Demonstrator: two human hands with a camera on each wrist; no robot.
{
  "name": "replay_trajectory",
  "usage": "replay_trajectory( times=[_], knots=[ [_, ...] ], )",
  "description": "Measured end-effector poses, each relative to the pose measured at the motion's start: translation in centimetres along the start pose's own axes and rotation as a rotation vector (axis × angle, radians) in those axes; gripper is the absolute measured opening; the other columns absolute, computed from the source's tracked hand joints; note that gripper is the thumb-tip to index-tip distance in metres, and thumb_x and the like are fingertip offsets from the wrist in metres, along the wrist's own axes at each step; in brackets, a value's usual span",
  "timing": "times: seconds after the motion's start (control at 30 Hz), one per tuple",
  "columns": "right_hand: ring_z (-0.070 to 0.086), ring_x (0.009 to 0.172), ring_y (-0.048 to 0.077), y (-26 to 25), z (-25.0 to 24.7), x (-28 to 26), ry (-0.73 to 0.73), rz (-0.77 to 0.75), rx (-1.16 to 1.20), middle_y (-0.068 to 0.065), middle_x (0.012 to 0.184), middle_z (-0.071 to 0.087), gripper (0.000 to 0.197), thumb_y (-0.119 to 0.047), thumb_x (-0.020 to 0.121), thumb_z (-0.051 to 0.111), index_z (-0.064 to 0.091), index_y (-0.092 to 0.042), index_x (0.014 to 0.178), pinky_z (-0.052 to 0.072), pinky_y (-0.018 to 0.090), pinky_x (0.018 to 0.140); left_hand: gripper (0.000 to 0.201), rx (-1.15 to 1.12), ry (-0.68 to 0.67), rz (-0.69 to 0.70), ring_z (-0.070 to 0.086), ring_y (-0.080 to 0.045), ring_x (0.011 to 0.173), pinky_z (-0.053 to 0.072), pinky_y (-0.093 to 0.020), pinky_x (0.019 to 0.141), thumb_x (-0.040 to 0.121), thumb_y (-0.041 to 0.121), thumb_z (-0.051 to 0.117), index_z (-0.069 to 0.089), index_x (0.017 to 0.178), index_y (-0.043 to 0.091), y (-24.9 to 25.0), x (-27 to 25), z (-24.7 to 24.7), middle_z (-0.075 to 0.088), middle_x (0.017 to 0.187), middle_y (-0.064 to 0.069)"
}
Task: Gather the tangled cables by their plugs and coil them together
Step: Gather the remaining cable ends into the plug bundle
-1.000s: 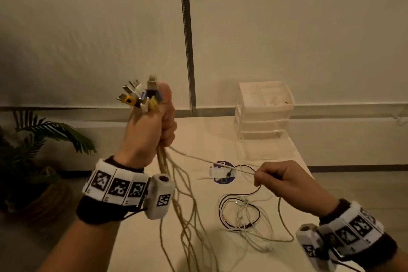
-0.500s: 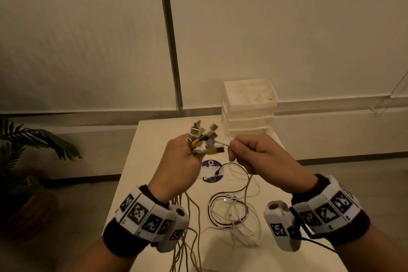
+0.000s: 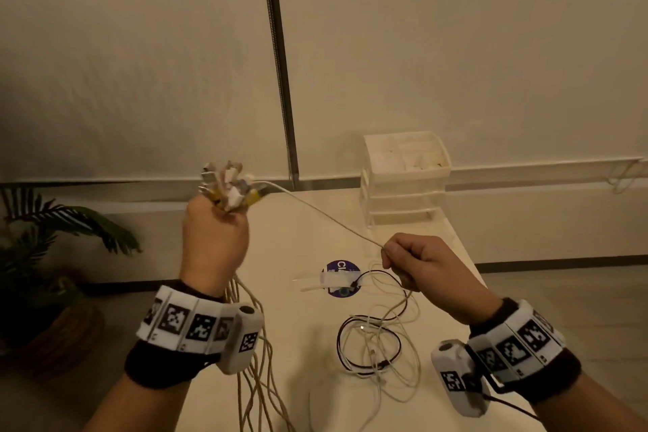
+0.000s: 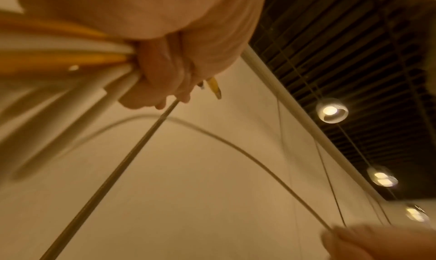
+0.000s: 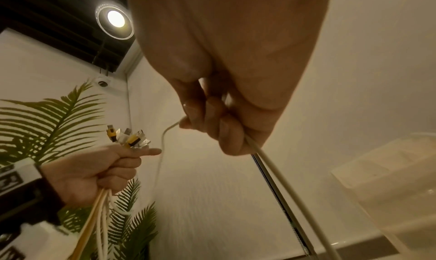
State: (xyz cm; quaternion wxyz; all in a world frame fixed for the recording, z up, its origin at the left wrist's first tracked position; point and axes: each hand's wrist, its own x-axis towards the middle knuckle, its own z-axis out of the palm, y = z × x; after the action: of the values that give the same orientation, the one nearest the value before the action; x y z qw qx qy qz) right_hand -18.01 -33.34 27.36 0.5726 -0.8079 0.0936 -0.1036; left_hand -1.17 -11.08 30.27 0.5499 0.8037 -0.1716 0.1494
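Observation:
My left hand (image 3: 214, 242) is raised above the table's left side and grips a bundle of cables just below their plugs (image 3: 229, 188), white and yellow ones that fan out above the fist. The bundle's cables (image 3: 252, 372) hang down past the wrist. One thin white cable (image 3: 322, 216) runs taut from the plugs to my right hand (image 3: 417, 266), which pinches it lower and to the right. In the right wrist view the fingers (image 5: 212, 118) curl round that cable (image 5: 278, 170), and the plugs (image 5: 128, 137) stand at left. A loose tangle of white and black cables (image 3: 378, 344) lies on the table.
The white table (image 3: 301, 242) carries a purple round sticker with a white tag (image 3: 340, 279) at its middle. A white stack of plastic drawers (image 3: 403, 179) stands at the far right corner. A potted palm (image 3: 52, 256) stands on the floor at left.
My hands were close together at the plugs half a second ago. The right hand has since slid down and right along the white cable, pulling it taut, while the left hand rose slightly.

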Motion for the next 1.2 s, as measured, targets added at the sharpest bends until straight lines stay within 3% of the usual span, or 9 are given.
replay_trajectory(
  times=[0.1,0.23,0.43,0.73,0.83,0.9,0.97,1.03,1.2],
  knots=[
    [0.032,0.051,0.011,-1.0,0.1,0.8,-0.009,-0.039,0.015,-0.002,0.055,0.039,0.032,-0.017,0.099,0.046,0.061,-0.006,0.073,0.029,0.026,0.051,0.033,-0.032,-0.229,0.224,0.060,0.002,0.067,0.049,-0.011,0.061,0.095,0.005,0.055,0.068,0.108,0.032,2.6,-2.6,1.6,0.063,0.083,0.021],
    [0.035,0.050,0.010,-2.8,0.4,1.8,-0.067,-0.131,0.005,-0.003,0.054,0.042,0.033,-0.017,0.100,0.046,0.059,-0.009,0.071,0.031,0.026,0.051,0.025,-0.032,-0.544,0.307,0.065,-0.016,0.077,0.054,-0.039,0.068,0.087,0.018,0.049,0.072,0.097,0.017,4.1,-4.9,4.7,0.071,0.088,0.003],
    [0.039,0.053,0.011,-3.8,0.1,2.2,-0.107,-0.176,-0.014,0.001,0.057,0.046,0.026,-0.015,0.100,0.046,0.067,-0.009,0.085,0.036,0.021,0.052,0.031,-0.040,-0.318,0.294,0.054,0.004,0.057,0.035,-0.009,0.053,0.090,0.002,0.050,0.072,0.088,0.025,4.3,-4.0,4.9,0.065,0.072,0.011],
    [0.033,0.054,0.015,1.1,-0.9,2.7,-0.046,-0.008,0.079,0.005,0.059,0.039,0.028,-0.012,0.099,0.047,0.065,-0.009,0.077,0.028,0.031,0.054,0.015,-0.404,0.166,-0.201,0.044,-0.017,0.048,0.038,-0.031,0.051,0.088,0.007,0.056,0.057,0.078,0.018,1.9,2.8,-0.4,0.048,0.062,0.000],
    [0.031,0.053,0.015,1.1,-0.8,3.1,-0.004,-0.015,0.094,0.008,0.060,0.037,0.028,-0.010,0.099,0.047,0.065,-0.008,0.077,0.027,0.031,0.053,0.030,-0.201,0.065,-0.021,0.065,-0.027,0.074,0.048,-0.035,0.068,0.091,0.006,0.055,0.069,0.095,0.033,1.6,1.6,0.2,0.064,0.078,0.009],
    [0.033,0.052,0.012,0.4,-0.7,3.4,-0.006,-0.051,0.074,0.005,0.058,0.039,0.028,-0.011,0.099,0.047,0.065,-0.008,0.078,0.029,0.027,0.052,0.047,-0.126,-0.135,0.131,0.067,-0.009,0.095,0.053,-0.031,0.079,0.095,0.001,0.051,0.061,0.119,0.040,2.5,-0.6,1.7,0.067,0.097,0.016],
    [0.036,0.052,0.010,-0.7,-0.4,3.7,-0.023,-0.099,0.029,0.000,0.057,0.042,0.027,-0.012,0.099,0.048,0.066,-0.010,0.078,0.032,0.023,0.052,0.041,-0.073,-0.325,0.220,0.063,0.007,0.093,0.056,-0.031,0.083,0.095,0.003,0.051,0.062,0.116,0.036,3.2,-2.5,3.5,0.066,0.100,0.019],
    [0.039,0.053,0.009,-2.0,-0.1,4.0,-0.049,-0.153,-0.007,0.001,0.058,0.046,0.027,-0.014,0.098,0.049,0.067,-0.011,0.079,0.034,0.020,0.052,0.029,-0.074,-0.442,0.234,0.066,-0.001,0.089,0.057,-0.039,0.080,0.091,0.011,0.051,0.071,0.104,0.027,3.4,-3.7,5.2,0.071,0.096,0.009],
    [0.040,0.050,0.004,-3.8,0.1,3.8,-0.088,-0.225,-0.053,-0.008,0.053,0.049,0.025,-0.013,0.099,0.048,0.067,-0.007,0.085,0.034,0.016,0.052,0.027,-0.046,-0.378,0.256,0.061,-0.019,0.065,0.050,-0.038,0.060,0.080,0.013,0.044,0.069,0.088,0.011,3.1,-3.9,6.3,0.070,0.076,-0.003]
  ],
)
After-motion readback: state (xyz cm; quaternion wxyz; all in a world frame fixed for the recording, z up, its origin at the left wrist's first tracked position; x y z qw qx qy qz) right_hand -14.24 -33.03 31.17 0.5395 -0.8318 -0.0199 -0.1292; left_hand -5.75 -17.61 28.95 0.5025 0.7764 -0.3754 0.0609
